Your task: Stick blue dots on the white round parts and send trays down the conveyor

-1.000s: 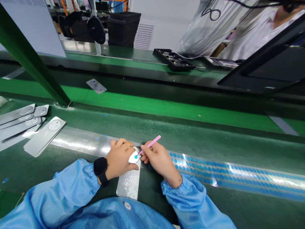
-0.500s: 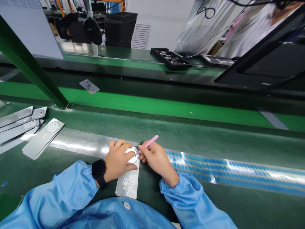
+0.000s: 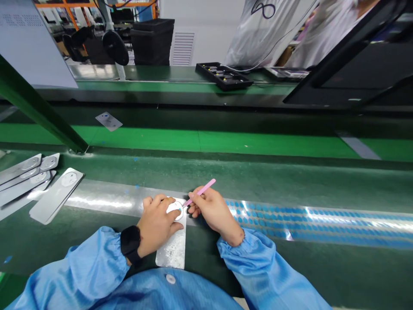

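A flat silver plate [image 3: 172, 252] with rounded corners lies in front of me, a white round area [image 3: 174, 208] near its far end. Across it lies my left hand [image 3: 158, 221], holding it against the bench, index finger and thumb on its face and the other fingers curled near the far end. My right hand [image 3: 209, 206] is closed on slim pink tweezers [image 3: 203, 188] in a pen-like grip. Their tip meets the round area beside a tiny blue spot, close to my left index finger. Whether the tip pinches anything is too small to tell.
Rightward along the bench runs a clear strip with rows of blue dots [image 3: 274, 217]. Several similar silver plates [image 3: 22, 185] lie at the left, with two stacked ones [image 3: 58, 193] nearer. A green post [image 3: 41, 103] rises beyond them. A black tray [image 3: 222, 76] sits at the back.
The view has shifted slightly. My left index finger and the tweezer tip stay together at the round area, with only a slight shift of both hands.
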`<action>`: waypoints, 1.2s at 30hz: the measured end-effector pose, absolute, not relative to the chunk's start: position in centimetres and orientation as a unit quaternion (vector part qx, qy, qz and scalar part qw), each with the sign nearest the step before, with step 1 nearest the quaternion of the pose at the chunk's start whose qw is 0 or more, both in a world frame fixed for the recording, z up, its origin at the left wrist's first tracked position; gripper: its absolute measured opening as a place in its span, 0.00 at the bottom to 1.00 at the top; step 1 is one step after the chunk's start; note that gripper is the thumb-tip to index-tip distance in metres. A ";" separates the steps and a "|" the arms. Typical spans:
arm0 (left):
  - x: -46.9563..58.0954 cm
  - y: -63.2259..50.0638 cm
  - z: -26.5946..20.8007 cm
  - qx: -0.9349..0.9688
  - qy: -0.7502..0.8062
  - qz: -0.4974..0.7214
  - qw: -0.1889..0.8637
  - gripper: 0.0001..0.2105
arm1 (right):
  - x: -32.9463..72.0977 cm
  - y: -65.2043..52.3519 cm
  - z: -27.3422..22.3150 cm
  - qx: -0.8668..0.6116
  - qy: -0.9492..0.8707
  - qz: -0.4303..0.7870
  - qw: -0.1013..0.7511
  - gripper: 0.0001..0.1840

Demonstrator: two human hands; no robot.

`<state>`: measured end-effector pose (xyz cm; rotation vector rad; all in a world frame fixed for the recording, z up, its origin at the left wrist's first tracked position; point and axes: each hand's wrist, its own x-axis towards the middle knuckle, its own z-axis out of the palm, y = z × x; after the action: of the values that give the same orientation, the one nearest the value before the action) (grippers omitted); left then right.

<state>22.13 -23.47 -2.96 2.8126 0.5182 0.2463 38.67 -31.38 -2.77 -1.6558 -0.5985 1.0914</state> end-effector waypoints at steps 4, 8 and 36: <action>22.1 -23.7 -2.9 0.971 0.182 0.080 0.131 0.12 | 38.7 -31.4 -2.7 -0.687 -0.257 0.451 0.509 0.15; 21.9 -23.8 -2.8 0.972 0.183 0.081 0.122 0.13 | 38.5 -31.3 -2.2 -0.693 -0.255 0.451 0.501 0.13; 21.7 -23.8 -2.8 0.968 0.215 0.081 0.100 0.11 | 38.8 -31.3 -2.4 -0.642 -0.242 0.489 0.540 0.15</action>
<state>21.68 -23.81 -2.84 2.8622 0.6349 0.2409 38.80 -31.30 -2.38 -1.5254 -0.5748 1.1615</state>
